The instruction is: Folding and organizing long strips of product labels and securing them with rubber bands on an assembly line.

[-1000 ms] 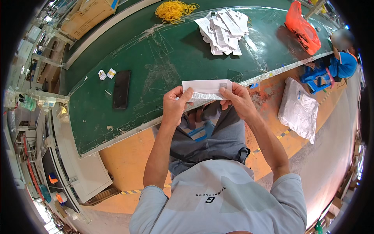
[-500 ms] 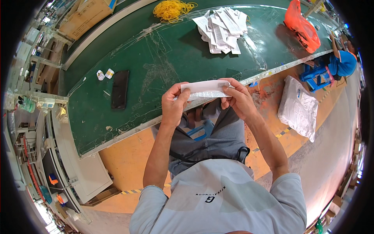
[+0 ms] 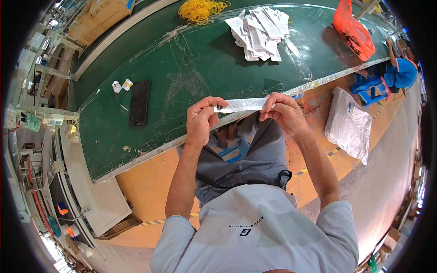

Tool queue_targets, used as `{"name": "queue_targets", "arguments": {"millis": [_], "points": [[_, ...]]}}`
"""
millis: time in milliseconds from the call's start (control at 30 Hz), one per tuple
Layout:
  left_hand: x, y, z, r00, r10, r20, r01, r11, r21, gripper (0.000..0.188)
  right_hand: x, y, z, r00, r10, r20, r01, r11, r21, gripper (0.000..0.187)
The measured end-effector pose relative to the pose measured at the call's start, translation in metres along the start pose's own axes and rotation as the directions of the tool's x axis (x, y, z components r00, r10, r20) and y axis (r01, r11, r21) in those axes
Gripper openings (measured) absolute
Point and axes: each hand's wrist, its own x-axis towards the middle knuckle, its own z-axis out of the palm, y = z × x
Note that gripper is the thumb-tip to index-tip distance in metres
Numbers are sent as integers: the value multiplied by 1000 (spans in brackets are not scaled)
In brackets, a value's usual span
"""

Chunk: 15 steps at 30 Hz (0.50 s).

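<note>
Between my hands a narrow strip of folded white printed paper [image 3: 242, 105] is stretched out level, just above the near edge of the green table [image 3: 159, 145]. My left hand [image 3: 200, 119] pinches its left end between thumb and fingers. At the opposite end my right hand [image 3: 286, 113] grips the paper the same way. Farther back on the table lies a loose pile of similar white printed papers [image 3: 261, 34].
A black phone-like slab [image 3: 139, 103] and two small crumpled white pieces [image 3: 122, 86] lie to the left. Yellow string [image 3: 200, 11] and a red plastic bag [image 3: 353, 34] sit toward the back. A white wrapped package [image 3: 348, 125] rests on the floor, near a person in blue [image 3: 403, 73].
The paper in my hands has become a narrower strip, with its dense print now facing up. Both hands have shifted their grip at its ends.
</note>
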Motion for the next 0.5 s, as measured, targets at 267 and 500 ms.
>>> {"name": "queue_targets", "arguments": {"millis": [267, 500], "points": [[0, 11, 23, 996, -33, -84, 39, 997, 68, 20, -1, -6, 1, 999, 23, -22, -25, 995, -99, 19], [4, 7, 23, 982, 26, -186, -5, 994, 110, 24, -1, -1, 2, 1000, 9, -26, -13, 987, -162, 20]]}}
